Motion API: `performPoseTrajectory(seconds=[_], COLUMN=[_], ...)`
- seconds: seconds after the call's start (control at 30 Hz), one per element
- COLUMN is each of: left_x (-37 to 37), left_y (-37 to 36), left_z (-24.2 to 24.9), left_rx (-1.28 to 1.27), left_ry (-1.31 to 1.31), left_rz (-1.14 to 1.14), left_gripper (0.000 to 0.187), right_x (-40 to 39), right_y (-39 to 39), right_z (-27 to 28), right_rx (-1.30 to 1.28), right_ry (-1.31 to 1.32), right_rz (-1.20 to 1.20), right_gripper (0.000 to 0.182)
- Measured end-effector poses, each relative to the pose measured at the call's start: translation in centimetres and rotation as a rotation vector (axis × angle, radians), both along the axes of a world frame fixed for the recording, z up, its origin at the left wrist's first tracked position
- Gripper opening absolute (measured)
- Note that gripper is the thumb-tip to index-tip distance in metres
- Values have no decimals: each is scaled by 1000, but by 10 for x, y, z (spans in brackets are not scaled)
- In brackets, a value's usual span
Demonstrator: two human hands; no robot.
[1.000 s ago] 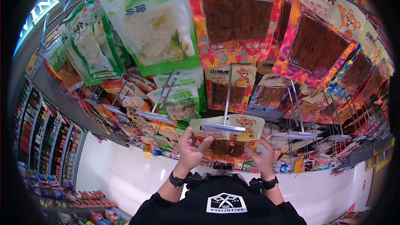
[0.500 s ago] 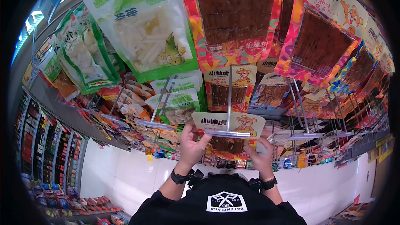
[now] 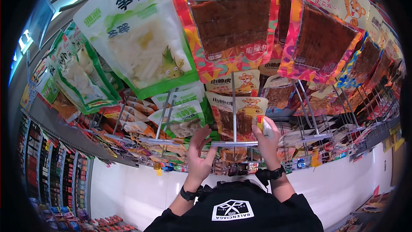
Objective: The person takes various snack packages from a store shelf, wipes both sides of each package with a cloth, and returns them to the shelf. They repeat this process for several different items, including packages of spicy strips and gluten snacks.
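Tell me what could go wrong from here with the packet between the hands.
The right hand pinches only one edge of the packet, and the left hand looks open, so the packet could twist or crease. The left thumb is close to the label strip and might knock it. The rear packet sits right behind and could get bumped.

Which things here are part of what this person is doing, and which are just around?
Part of it:
- left hand, open
- right hand, at the packet's edge
- small tiger packet
- metal hook in front of that packet

Just around:
- white-and-green bag
- large tiger bag
- stocked shelves at far left
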State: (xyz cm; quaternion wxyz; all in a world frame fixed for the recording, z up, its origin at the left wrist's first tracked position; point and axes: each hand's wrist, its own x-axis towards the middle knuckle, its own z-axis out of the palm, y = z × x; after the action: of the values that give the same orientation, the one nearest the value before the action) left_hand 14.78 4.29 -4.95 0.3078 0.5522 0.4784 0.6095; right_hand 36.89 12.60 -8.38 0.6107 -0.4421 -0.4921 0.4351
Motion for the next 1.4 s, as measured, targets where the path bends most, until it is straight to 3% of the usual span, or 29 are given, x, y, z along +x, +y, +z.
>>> performPoseTrajectory(seconds=[0.13,0.23,0.3,0.57,0.77,0.9,0.97,1.03,1.1,1.23,1.3,1.4], left_x=[3,4,5,20,42,61,75,89,103,121,124,126], left_y=[-2,-1,0,9,16,30,35,41,51,74,90,106], left_z=[-4,-14,-19,-17,-14,-19,-18,-17,-15,-12,-13,-24], left_rx=[-95,-104,-128,-107,-250,-177,-279,-328,-94,-45,-55,-211], left_ry=[-66,-18,-5,49,67,246,369,356,292,241,290,57], left_rz=[-55,-78,-91,-206,-402,-565,-611,-658,-690,-639,-615,-580], left_gripper=[42,35,33,29,34,49,55,60,61,66,68,74], right_x=[-5,0,7,36,59,74,79,82,88,99,104,110], right_y=[9,8,2,-29,-54,-72,-83,-92,-101,-120,-128,-137], right_z=[-1,-4,-9,-27,-37,-56,-47,-40,-42,-44,-50,-49], right_rx=[-8,98,-6,36,-35,-20,-29,-44,-50,-54,-79,-139], right_ry=[18,-134,-85,-134,-89,-166,-187,-184,-199,-228,-183,-175], right_rz=[-65,-94,-45,-218,-288,-371,-387,-409,-454,-547,-563,-589], right_gripper=[37,36,34,34,34,33,31,30,29,29,29,28])
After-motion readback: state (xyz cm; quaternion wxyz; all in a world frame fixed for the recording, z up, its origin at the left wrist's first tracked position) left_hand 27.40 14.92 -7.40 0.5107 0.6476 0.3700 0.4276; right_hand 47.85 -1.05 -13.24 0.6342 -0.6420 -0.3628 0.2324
